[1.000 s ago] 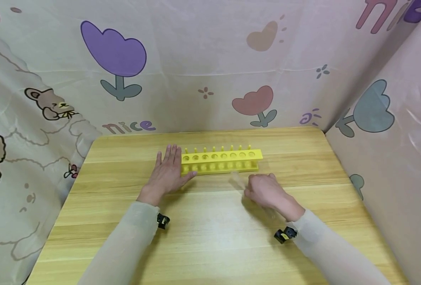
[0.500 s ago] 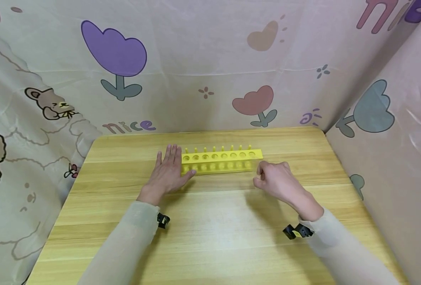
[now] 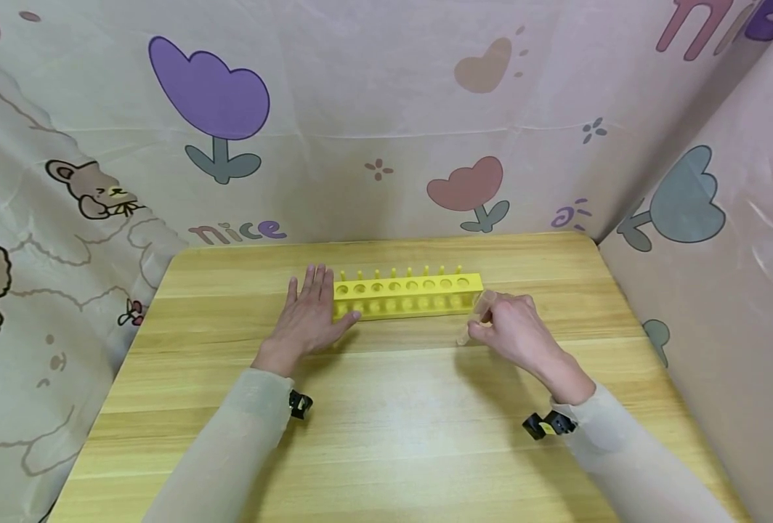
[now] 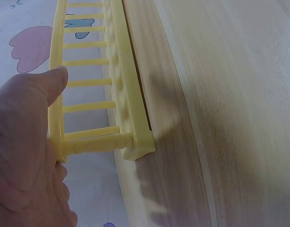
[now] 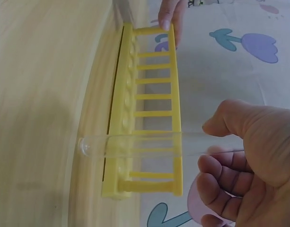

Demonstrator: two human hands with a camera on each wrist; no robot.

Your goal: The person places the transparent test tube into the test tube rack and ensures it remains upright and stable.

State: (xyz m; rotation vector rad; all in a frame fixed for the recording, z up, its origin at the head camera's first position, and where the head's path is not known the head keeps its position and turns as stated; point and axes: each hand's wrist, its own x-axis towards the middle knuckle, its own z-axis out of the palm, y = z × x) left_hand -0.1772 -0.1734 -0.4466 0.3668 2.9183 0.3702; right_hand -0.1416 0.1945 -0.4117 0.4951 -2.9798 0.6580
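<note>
A yellow test tube rack [image 3: 406, 285] stands on the wooden table. My left hand [image 3: 308, 312] rests against its left end with straight fingers; in the left wrist view the thumb [image 4: 54, 82] lies along the rack's upper plate. My right hand [image 3: 520, 330] is at the right end of the rack, pinching a clear test tube [image 5: 140, 145] near its mouth between thumb and fingers. The tube's rounded bottom points down, and in the right wrist view the tube overlaps the rack in front of its posts.
A wooden table [image 3: 386, 436] spans the foreground. Behind it and on both sides hangs a pale curtain [image 3: 360, 87] printed with flowers, hearts and a bear. A row of short yellow pegs [image 3: 409, 272] rises along the back of the rack.
My right hand has moved right and slightly away from me to the rack's right end, and the test tube has turned from lying slanted towards upright. The left hand has stayed still.
</note>
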